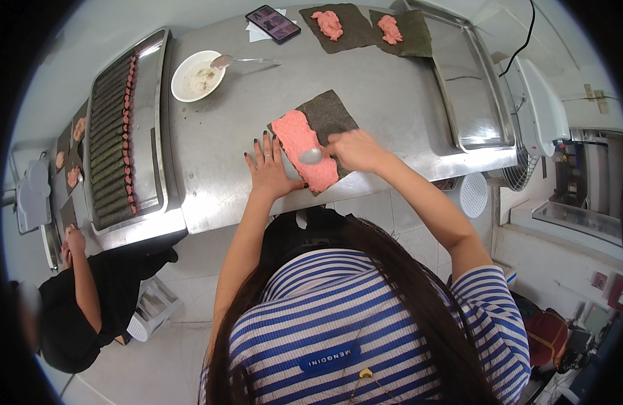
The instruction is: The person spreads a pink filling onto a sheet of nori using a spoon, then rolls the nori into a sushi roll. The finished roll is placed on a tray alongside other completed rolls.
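A nori sheet (pixel 333 111) lies on the steel counter (pixel 237 135) in front of the person, with a band of pink paste (pixel 296 131) smoothed along its left side. The right hand (pixel 355 150) closes around the handle of a metal spoon (pixel 310 156), its bowl against the paste. The left hand (pixel 269 172) is spread palm down beside the sheet, thumb tip at the sheet's near left edge.

A blue patch (pixel 330 356) with pale lettering sits on the striped shirt (pixel 277 331). A phone (pixel 274 25) with a lit screen rests on white paper (pixel 256 32) at the far side.

The white bowl (pixel 178 88) contains cloudy liquid with darker specks; a second spoon (pixel 254 61) leans across its rim. The left tray (pixel 164 121) carries a row of nori rolls (pixel 111 145), pink filling showing at their right ends. Two more nori sheets (pixel 355 34), each bearing a pink lump (pixel 328 25), lie beside the right tray (pixel 453 88). At far left are a co-worker's hands (pixel 73 241).
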{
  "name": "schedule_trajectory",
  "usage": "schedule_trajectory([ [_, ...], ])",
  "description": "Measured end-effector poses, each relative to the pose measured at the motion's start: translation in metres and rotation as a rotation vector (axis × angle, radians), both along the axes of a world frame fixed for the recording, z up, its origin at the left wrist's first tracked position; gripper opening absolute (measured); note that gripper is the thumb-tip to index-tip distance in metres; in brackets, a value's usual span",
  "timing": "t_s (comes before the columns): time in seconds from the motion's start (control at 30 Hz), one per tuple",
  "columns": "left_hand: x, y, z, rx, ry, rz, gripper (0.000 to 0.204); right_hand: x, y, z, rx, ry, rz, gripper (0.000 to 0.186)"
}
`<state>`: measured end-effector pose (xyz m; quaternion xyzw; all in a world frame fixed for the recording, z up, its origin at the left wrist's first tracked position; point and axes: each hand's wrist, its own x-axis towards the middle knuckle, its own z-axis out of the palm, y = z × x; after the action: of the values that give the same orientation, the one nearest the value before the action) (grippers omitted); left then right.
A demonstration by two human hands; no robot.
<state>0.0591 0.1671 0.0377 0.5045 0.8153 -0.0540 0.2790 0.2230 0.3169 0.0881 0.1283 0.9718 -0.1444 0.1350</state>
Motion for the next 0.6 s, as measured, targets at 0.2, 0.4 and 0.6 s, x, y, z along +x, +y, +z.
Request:
schedule_trajectory([
  [0.2, 0.001, -0.001, 0.001, 0.022, -0.017, 0.000, 0.136, 0.024, 0.008, 0.019, -0.114, -0.007, 0.011, 0.034],
  [0.4, 0.001, 0.002, 0.002, -0.007, 0.011, -0.013, 0.136, 0.009, 0.001, 0.004, 0.007, 0.056, -0.037, 0.031],
  [0.6, 0.002, 0.000, 0.001, 0.010, 0.002, -0.007, 0.135, 0.046, -0.023, -0.010, -0.004, 0.119, 0.057, 0.031],
])
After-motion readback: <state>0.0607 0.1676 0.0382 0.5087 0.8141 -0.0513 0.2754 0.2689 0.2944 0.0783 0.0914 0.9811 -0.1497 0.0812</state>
